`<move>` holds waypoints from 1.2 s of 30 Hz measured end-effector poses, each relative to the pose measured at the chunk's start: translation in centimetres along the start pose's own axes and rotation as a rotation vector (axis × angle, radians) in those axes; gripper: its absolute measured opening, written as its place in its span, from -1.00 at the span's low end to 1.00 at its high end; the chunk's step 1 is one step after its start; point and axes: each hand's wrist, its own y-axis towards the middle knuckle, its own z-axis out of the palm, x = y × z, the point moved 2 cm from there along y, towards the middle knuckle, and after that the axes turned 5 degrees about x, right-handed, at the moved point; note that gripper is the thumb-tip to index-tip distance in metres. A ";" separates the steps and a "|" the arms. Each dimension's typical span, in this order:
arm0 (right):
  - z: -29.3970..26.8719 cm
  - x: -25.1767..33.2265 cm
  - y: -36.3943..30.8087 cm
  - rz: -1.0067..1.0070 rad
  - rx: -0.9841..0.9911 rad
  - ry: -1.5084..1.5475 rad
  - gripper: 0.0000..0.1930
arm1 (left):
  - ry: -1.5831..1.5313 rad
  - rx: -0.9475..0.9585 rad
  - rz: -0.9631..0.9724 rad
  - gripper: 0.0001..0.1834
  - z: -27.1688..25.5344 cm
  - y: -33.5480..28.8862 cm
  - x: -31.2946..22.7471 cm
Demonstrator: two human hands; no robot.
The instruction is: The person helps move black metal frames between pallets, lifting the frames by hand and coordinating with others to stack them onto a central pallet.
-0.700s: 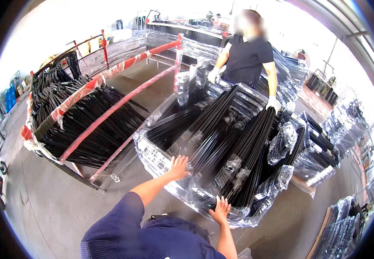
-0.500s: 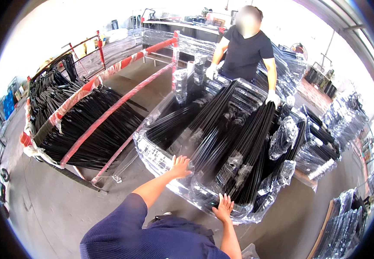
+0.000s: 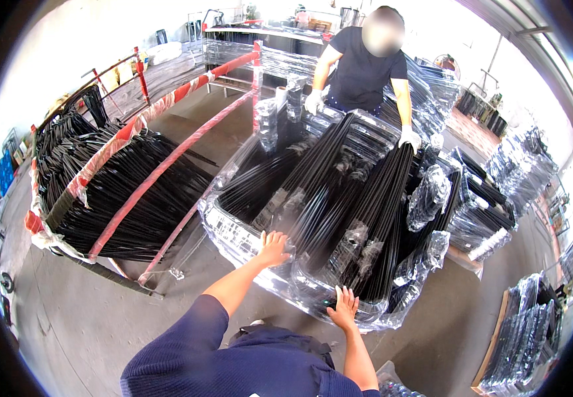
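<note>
Both my hands rest at the near edge of a large stack of black frames (image 3: 303, 281) wrapped in clear plastic film. My left hand (image 3: 274, 249) lies with fingers stretched out by the left part of the edge, touching the film. Further right, my right hand (image 3: 344, 308) has its fingers spread on the near rim. Neither hand holds anything. Long bundles of thin black strips (image 3: 385, 218) lie across the top of the stack, partly bound with clear film. Across from me a co-worker (image 3: 366, 73) in white gloves has a gloved hand (image 3: 410, 139) at the far end of a bundle.
On the left, a rack with red-wrapped rails (image 3: 144, 175) holds many black strips (image 3: 124, 192). More film-wrapped stacks (image 3: 471, 221) stand to the right, and another wrapped pile (image 3: 518, 334) sits at the lower right. Behind the co-worker is a long table (image 3: 266, 33).
The co-worker leans further forward over the stack. My hands stay at its near edge, fingers still outstretched. The whole scene sits slightly higher and further left in the picture.
</note>
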 end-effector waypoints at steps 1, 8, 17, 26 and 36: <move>0.0 0.2 0.0 -0.002 -0.003 -0.002 -0.12 | 0.002 -0.013 0.006 -0.25 -0.1 -0.1 0.1; -1.3 1.9 -1.3 -0.057 -0.266 -0.008 -0.28 | -0.027 -0.136 0.029 -0.29 -1.0 -0.9 -0.6; -0.5 2.0 -3.0 -0.032 -0.302 0.072 -0.30 | -0.106 -0.326 0.036 -0.31 -1.0 -2.6 -1.5; -0.3 2.2 -3.1 0.016 -0.345 0.070 -0.32 | -0.094 -0.310 0.061 -0.28 -1.0 -2.4 -1.6; -0.6 2.5 -3.2 0.009 -0.375 0.129 -0.36 | -0.109 -0.340 0.080 -0.29 -0.7 -2.5 -1.4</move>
